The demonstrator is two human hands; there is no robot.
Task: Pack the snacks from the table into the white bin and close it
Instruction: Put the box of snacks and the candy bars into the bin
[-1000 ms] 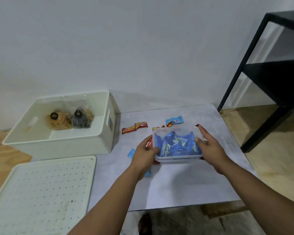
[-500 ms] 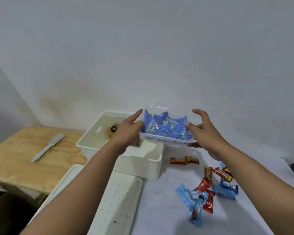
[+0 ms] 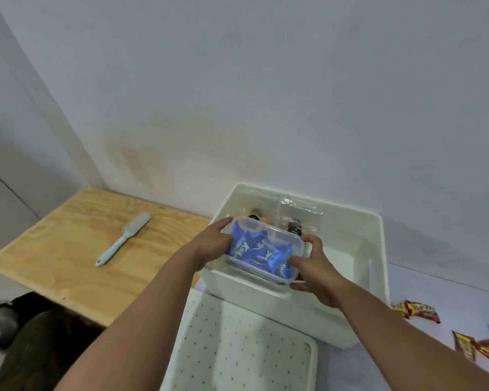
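Bench [image 3: 424, 294]: pale top on my right, plywood part on my left; everything sits within my reach.
White bin [image 3: 377, 249]: open against the wall, mouth up, so I can lower things straight in.
Lid [image 3: 237, 348]: perforated white lid lies flat just in front of the bin, off and waiting; closing comes last, I reckon.
Clear box [image 3: 261, 251]: full of blue packets, tilted, hanging over the bin's near-left corner, not yet on the floor of it as far as I can tell.
Left hand [image 3: 213, 244]: gripping the box's left end, fingers along the side, thumb wrapped round.
Right hand [image 3: 312, 268]: clamped on the right end; two hands keep it level enough to clear the rim.
Bagged snacks [image 3: 294, 225]: already at the bin's back, so I aim for the front.
Loose bars [image 3: 419, 311]: red wrappers on the bench to the right, not yet packed.
Brush [image 3: 124, 238]: pale blue, lying on the plywood, well apart.
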